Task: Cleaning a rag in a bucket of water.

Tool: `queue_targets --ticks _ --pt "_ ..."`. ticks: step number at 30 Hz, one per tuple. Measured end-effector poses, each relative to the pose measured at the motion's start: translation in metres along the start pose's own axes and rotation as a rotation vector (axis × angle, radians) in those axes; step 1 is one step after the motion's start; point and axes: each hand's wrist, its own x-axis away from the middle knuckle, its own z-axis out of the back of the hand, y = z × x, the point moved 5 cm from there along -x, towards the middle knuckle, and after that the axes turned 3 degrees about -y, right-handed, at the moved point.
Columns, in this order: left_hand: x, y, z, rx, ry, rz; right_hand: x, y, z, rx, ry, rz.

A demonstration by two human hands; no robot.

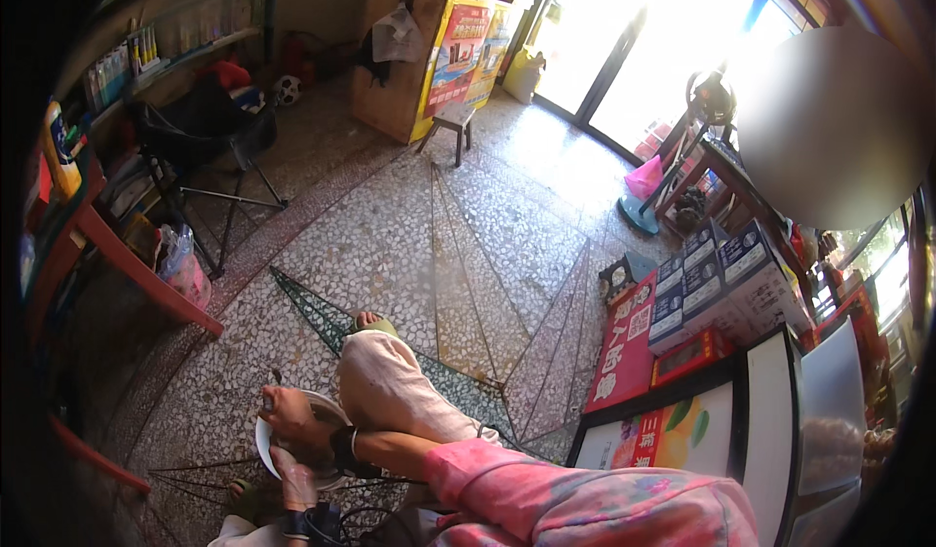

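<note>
A white-rimmed bowl (262, 441) sits low in front of me, beside my bent right knee. My right hand (291, 412) is over it with curled fingers; a small grey end, maybe of a handle, shows at the fist. What the object is cannot be made out. My left hand (294, 477) is just below the right one, at the bowl's near side, its fingertips hidden. Both wrists wear black bands, and a pink patterned sleeve (585, 496) covers my right arm. The bowl's contents are dark and mostly covered by my hands.
A red wooden chair frame (146, 273) stands at left, with a black folding chair (205, 137) behind it. Stacked cartons (724, 276) and a lit display box (658, 430) line the right. Farther off are a small stool (453, 119), a wooden counter (395, 72) and glass doors.
</note>
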Motion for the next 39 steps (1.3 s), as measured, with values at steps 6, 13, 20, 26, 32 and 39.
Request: queue_targets --ticks 6,13,20,26,32,39 --pt "0.012 -0.009 -0.070 -1.195 -0.049 -0.135 -0.016 0.016 0.017 -0.001 -0.055 -0.058" --pt "-0.004 0.017 -0.100 -0.985 0.243 -0.143 -0.043 0.001 0.021 0.172 -0.468 0.004" --pt "0.018 -0.025 -0.153 -1.129 0.151 -0.079 -0.041 -0.075 0.037 0.090 -0.918 0.319" --pt "0.016 -0.019 -0.143 -1.202 0.173 -0.088 -0.013 -0.065 0.026 -0.393 -1.041 0.180" --pt "0.000 -0.017 -0.160 -1.152 0.076 -0.103 -0.037 -0.068 0.034 -0.638 -0.737 0.097" --pt "-0.023 -0.029 -0.114 -1.032 -0.023 0.175 -0.038 -0.076 0.045 -0.682 -0.592 0.363"
